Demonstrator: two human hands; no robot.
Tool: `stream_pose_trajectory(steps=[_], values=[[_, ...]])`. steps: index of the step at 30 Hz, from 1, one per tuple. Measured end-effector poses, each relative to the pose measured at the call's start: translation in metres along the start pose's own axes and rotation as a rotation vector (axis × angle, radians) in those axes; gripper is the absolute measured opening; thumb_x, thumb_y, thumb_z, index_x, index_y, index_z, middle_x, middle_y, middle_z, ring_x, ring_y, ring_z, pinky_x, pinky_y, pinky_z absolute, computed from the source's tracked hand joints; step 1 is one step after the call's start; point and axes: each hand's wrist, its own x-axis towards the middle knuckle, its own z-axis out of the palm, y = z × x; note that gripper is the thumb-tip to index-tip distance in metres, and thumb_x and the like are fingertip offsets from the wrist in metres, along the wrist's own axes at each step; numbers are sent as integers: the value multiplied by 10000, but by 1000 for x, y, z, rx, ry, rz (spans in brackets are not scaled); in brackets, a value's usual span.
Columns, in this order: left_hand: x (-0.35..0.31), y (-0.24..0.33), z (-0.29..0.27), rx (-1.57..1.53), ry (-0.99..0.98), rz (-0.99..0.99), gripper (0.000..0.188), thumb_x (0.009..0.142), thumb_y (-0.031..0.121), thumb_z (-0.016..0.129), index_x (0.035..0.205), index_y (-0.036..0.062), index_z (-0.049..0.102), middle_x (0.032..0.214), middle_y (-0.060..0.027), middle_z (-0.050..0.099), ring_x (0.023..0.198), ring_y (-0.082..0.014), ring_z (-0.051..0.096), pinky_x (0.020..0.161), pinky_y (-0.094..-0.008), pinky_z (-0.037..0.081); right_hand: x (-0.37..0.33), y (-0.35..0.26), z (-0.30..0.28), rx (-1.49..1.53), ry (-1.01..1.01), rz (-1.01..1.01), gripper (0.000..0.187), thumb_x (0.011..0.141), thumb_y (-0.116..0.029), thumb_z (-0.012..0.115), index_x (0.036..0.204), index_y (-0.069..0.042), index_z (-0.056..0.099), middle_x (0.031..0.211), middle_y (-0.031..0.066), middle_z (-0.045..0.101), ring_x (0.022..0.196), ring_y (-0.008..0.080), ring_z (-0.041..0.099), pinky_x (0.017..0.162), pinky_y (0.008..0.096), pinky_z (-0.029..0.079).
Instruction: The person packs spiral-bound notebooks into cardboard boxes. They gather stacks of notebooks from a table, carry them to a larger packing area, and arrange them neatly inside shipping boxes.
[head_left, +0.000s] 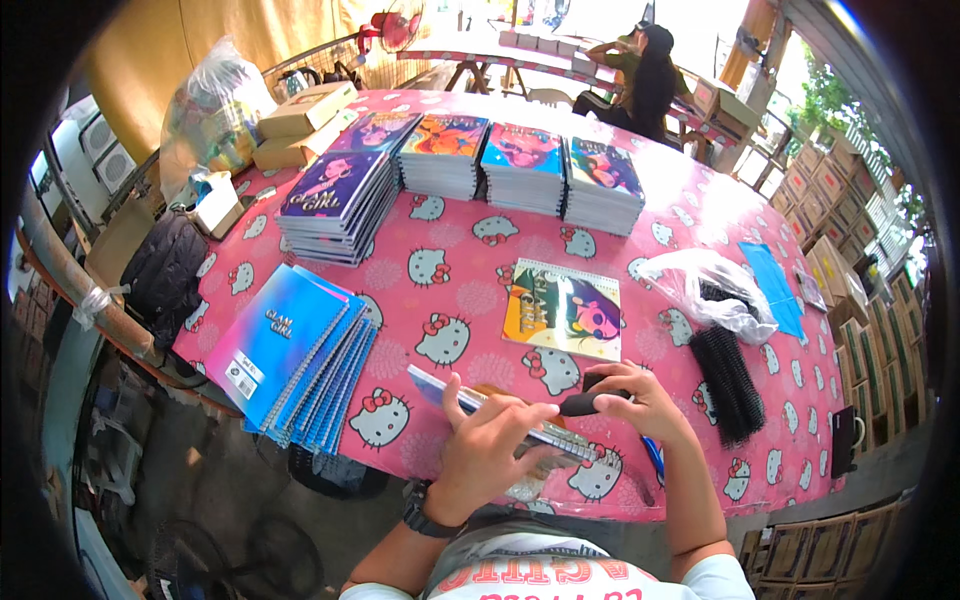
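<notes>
Left hand [490,440] half-curled round a spiral notebook [430,384], right hand [640,398] closed on some black tool [576,405]
Notebook's left of the right hand, long axis slanting down rightward, lower end nearest that hand.

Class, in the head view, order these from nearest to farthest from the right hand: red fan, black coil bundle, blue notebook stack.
1. Black coil bundle: just right of the right hand.
2. Blue notebook stack: left side of the table.
3. Red fan: beyond the table's far edge.
</notes>
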Motion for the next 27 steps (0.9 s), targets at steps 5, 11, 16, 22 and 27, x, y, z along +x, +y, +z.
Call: stream_pose_trajectory(steps=[5,11,16,22,27], values=[[2,-2,-4,19,-10,7,592,643,269,751,1168,148,507,866,88,603,931,-90,553,1029,-567,21,-1,-11,7,96,-110,-150,514,766,-493,581,921,-11,666,1121,183,576,1031,271,532,903,380,389],[2,-14,-13,71,18,-31,610,657,343,729,1179,141,486,833,82,605,972,-121,546,1029,-600,-41,3,-15,11,203,-132,-282,541,763,-493,573,962,2,661,1161,200,554,999,261,531,871,369,390],[0,-11,-14,57,11,-35,591,650,330,732,1158,135,501,807,76,596,952,-123,548,1037,-592,-22,6,0,19,242,72,-101,485,769,-451,601,975,-15,660,1164,201,551,962,241,542,824,348,426],[6,-17,-17,98,26,-40,601,659,378,740,1149,128,498,980,23,596,1071,-169,504,1035,-585,-32,32,5,18,-457,171,24,586,758,-538,591,926,19,663,1166,236,539,1016,278,551,892,374,401],[-1,-46,-25,-133,396,-168,874,620,310,788,1314,77,310,1316,-138,392,1266,-284,329,1067,-492,94,26,-10,26,209,-23,-212,458,744,-433,652,934,-17,673,1164,240,537,1037,311,535,882,398,412]])
